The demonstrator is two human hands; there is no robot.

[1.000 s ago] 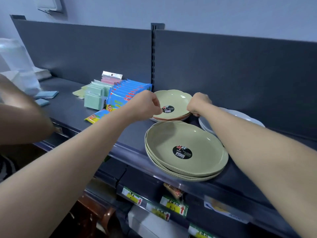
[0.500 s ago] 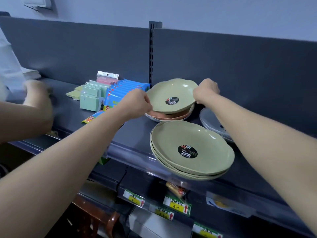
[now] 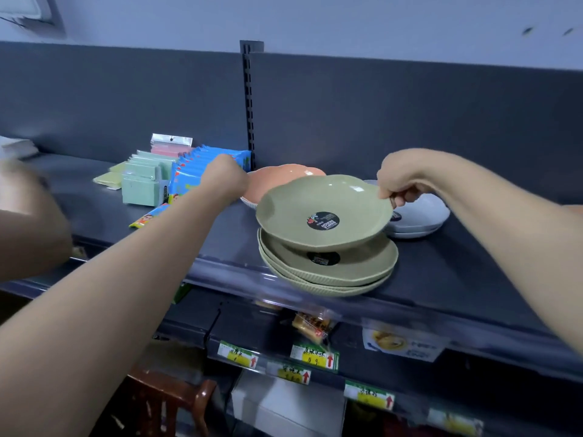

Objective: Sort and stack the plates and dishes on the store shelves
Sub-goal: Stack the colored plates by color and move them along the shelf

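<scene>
Far left of the frame: a blurred forearm of another person (image 3: 28, 228), reaching over the dark grey shelf board (image 3: 441, 272). Upper left: a pale wall with a white fixture (image 3: 28, 11); below it, dark grey back panels split by a slotted upright (image 3: 247, 105) at centre. Left of centre on the shelf: mint-green packets standing in a row (image 3: 142, 184), a pink hanging packet (image 3: 170, 145) behind, blue wrapped packs (image 3: 202, 167) beside.

Centre: left hand (image 3: 225, 179) closed in a fist, gripping the near edge of a salmon-pink scalloped plate (image 3: 284, 178) lying on the shelf. Just right: a sage-green scalloped plastic dish with a black round sticker (image 3: 325, 212), tilted, held above a stack of matching green dishes (image 3: 328, 269) at the shelf's front edge. Right hand (image 3: 399, 182) pinching that dish's far right rim. Behind, right of centre: stacked pale grey dishes (image 3: 422, 219).

Lower frame: a clear price rail (image 3: 239, 275), yellow-and-green price tags with red arrows (image 3: 314, 356), a reddish wooden chair (image 3: 170, 402) at bottom left.
</scene>
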